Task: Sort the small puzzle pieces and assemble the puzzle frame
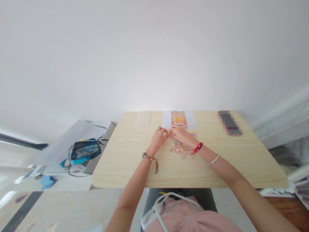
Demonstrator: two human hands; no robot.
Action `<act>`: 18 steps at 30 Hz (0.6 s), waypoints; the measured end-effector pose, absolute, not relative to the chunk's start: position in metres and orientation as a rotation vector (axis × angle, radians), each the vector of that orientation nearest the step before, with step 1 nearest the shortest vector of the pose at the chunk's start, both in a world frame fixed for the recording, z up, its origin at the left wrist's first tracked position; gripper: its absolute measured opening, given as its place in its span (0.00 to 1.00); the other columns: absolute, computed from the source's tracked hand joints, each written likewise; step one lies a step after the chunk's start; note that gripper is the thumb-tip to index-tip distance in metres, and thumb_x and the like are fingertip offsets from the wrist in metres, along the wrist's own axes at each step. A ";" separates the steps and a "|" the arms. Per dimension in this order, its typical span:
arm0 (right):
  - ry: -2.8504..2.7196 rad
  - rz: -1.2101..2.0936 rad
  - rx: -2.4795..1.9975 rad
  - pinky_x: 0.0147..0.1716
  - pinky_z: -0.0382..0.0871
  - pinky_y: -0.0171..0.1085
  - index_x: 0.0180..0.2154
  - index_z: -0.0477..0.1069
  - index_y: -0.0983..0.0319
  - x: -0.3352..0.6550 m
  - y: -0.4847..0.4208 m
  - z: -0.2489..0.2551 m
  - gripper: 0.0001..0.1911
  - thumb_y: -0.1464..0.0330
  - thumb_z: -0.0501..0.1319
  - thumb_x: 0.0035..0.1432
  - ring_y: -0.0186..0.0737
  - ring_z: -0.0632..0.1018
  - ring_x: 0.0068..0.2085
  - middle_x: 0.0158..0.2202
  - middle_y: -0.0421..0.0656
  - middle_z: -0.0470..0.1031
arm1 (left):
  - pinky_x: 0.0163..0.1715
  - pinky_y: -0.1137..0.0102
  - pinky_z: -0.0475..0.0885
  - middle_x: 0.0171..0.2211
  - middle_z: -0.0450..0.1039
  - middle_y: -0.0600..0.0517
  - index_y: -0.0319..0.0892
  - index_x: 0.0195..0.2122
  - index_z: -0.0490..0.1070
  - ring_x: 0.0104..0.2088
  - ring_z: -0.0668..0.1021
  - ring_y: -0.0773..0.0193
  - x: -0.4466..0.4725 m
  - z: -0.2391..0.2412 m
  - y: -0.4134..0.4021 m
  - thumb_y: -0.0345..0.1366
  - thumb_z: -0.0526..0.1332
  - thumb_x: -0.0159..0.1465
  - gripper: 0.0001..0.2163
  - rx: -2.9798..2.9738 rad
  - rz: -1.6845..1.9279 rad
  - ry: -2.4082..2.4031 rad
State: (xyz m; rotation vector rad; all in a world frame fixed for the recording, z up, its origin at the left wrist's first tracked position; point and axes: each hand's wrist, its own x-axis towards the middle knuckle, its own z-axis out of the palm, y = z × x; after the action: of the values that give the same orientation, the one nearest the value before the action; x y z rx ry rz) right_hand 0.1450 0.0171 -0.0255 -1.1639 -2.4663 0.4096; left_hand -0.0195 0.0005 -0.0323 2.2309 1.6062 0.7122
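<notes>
My left hand (158, 138) and my right hand (180, 133) meet over the middle of a pale wooden table (125, 161). Their fingertips are pinched together on something small that I cannot make out. Under my right wrist lies a heap of small colourful pieces (180, 149). Just beyond the hands a picture card with a yellow figure (179, 119) lies on a white sheet (166, 119). The left wrist wears a beaded bracelet, the right a red band and a silver bangle.
A phone-like dark object (229, 123) lies at the table's far right. A clear plastic sleeve (143, 119) lies at the far left of the card. Left of the table, a blue bag (83, 150) sits on a grey surface. A white wall stands behind.
</notes>
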 end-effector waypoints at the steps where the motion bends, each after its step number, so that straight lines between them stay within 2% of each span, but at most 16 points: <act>1: -2.470 0.413 -1.168 0.36 0.63 0.34 0.32 0.69 0.66 0.145 0.018 -0.026 0.04 0.72 0.58 0.53 0.35 0.68 0.36 0.35 0.44 0.63 | 0.34 0.70 0.68 0.29 0.63 0.53 0.39 0.30 0.69 0.28 0.70 0.68 -0.019 -0.033 0.001 0.34 0.60 0.56 0.04 2.234 0.709 1.607; 7: -2.473 0.429 -1.200 0.36 0.63 0.35 0.33 0.70 0.66 0.148 0.015 -0.025 0.05 0.71 0.58 0.54 0.36 0.69 0.36 0.35 0.45 0.64 | 0.33 0.70 0.68 0.30 0.63 0.52 0.38 0.33 0.69 0.28 0.70 0.68 -0.021 -0.032 -0.004 0.37 0.60 0.56 0.07 2.230 0.737 1.583; 13: -2.430 0.481 -1.255 0.37 0.62 0.37 0.37 0.70 0.64 0.168 -0.003 -0.022 0.07 0.72 0.57 0.54 0.37 0.70 0.37 0.38 0.46 0.65 | 0.36 0.68 0.69 0.31 0.63 0.53 0.39 0.36 0.68 0.29 0.71 0.67 -0.029 -0.023 -0.028 0.29 0.60 0.54 0.08 2.220 0.732 1.590; 18: -2.449 0.526 -1.329 0.36 0.62 0.36 0.35 0.70 0.63 0.188 -0.018 -0.018 0.06 0.71 0.59 0.53 0.37 0.70 0.35 0.37 0.45 0.67 | 0.34 0.68 0.69 0.32 0.63 0.53 0.41 0.35 0.68 0.28 0.70 0.68 -0.025 -0.025 -0.048 0.29 0.59 0.55 0.07 2.204 0.657 1.542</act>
State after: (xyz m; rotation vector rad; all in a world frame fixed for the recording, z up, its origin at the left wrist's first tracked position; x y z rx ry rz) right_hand 0.1878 -0.0176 -0.0181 -1.3285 -2.4488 0.5258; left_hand -0.0247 -0.0483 -0.0245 2.2041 1.5422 0.6569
